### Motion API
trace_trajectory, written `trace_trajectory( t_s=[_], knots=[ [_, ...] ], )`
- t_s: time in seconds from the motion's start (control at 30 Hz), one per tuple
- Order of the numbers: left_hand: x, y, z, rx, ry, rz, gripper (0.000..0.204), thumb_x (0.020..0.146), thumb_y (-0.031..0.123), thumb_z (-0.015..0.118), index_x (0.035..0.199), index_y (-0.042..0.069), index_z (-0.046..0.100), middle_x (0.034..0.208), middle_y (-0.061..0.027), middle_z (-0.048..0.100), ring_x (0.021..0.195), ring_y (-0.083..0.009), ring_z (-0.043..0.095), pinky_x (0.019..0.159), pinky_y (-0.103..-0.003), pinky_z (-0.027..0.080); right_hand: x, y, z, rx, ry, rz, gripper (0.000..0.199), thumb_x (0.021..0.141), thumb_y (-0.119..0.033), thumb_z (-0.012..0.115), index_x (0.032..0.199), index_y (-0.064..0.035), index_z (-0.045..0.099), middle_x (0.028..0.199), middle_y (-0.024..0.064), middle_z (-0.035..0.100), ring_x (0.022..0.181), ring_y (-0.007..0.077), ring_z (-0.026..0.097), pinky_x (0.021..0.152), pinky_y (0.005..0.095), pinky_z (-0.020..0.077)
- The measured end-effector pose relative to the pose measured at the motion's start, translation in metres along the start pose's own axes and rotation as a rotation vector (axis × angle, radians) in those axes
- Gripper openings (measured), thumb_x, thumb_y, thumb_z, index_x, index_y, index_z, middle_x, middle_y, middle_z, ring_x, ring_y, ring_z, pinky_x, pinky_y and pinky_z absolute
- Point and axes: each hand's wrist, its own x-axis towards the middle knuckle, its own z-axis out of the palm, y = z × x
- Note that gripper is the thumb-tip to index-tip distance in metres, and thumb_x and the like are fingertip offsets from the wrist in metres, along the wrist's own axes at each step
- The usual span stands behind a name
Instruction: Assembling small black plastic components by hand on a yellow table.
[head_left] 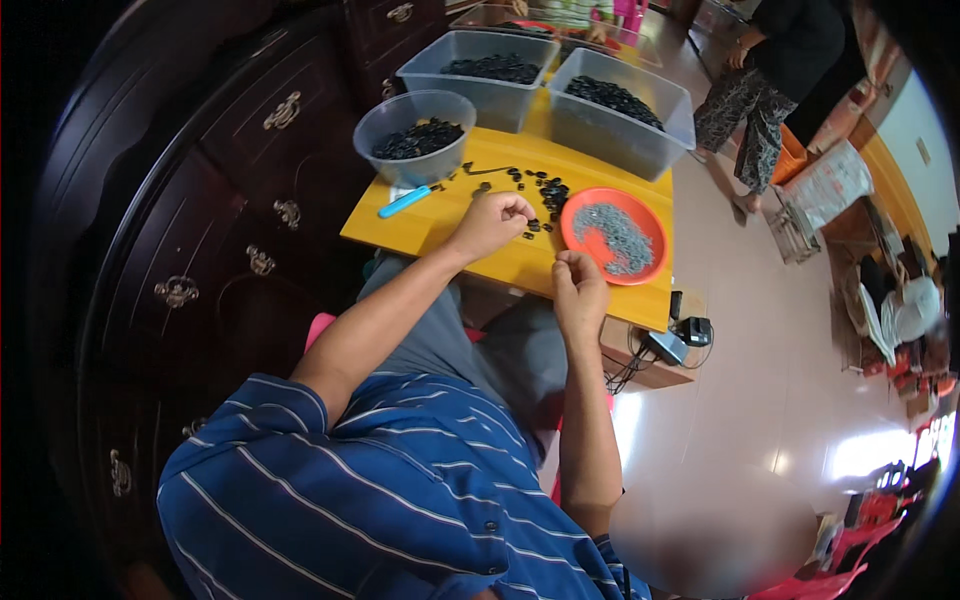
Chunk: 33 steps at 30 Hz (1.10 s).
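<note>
Left hand (492,224) curling over black parts (545,192) on the table (440,225); grasp hidden, cannot tell. Right hand (578,290) pinching something tiny beside the red plate (650,265). Risk: parts rolling off the table edge.

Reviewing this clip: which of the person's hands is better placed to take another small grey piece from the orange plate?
Right, probably. The right hand sits at the table's near edge, just beside the orange plate of grey pieces. The left hand is curled farther left over the scattered black parts, so it would have to cross over.
</note>
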Motion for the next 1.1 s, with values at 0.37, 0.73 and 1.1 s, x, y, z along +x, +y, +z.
trace_trajectory(
  t_s=[0.37,0.73,1.1],
  knots=[
    [-0.050,-0.030,-0.034,0.112,0.131,-0.109,0.012,0.086,0.005,0.063,0.095,0.001,0.070,0.080,-0.0036,0.069,0.068,-0.0079,0.062,0.065,-0.026,0.051,0.030,-0.013,0.046,-0.678,-0.069,-0.223,0.018,0.088,-0.022,0.065,0.101,-0.0108,0.071,0.098,0.0134,0.069,0.084,0.0340,0.070,0.071,0.0467,0.0548],
    [-0.059,-0.030,-0.036,0.127,0.203,-0.034,0.009,0.089,0.002,0.062,0.094,0.000,0.069,0.077,-0.0003,0.065,0.066,-0.0047,0.057,0.061,-0.023,0.046,0.044,0.013,0.061,-0.753,-0.050,-0.385,0.014,0.087,-0.022,0.064,0.091,-0.0115,0.072,0.100,0.0116,0.069,0.084,0.0351,0.069,0.070,0.0485,0.0562],
    [-0.056,-0.032,-0.032,0.124,0.177,-0.043,0.010,0.086,0.003,0.064,0.093,0.001,0.070,0.077,-0.0030,0.068,0.063,-0.0068,0.060,0.060,-0.026,0.049,0.047,-0.006,0.062,-0.865,-0.163,-0.303,0.015,0.088,-0.019,0.061,0.089,-0.0062,0.069,0.094,0.0167,0.068,0.083,0.0357,0.070,0.069,0.0470,0.0576]
  ],
)
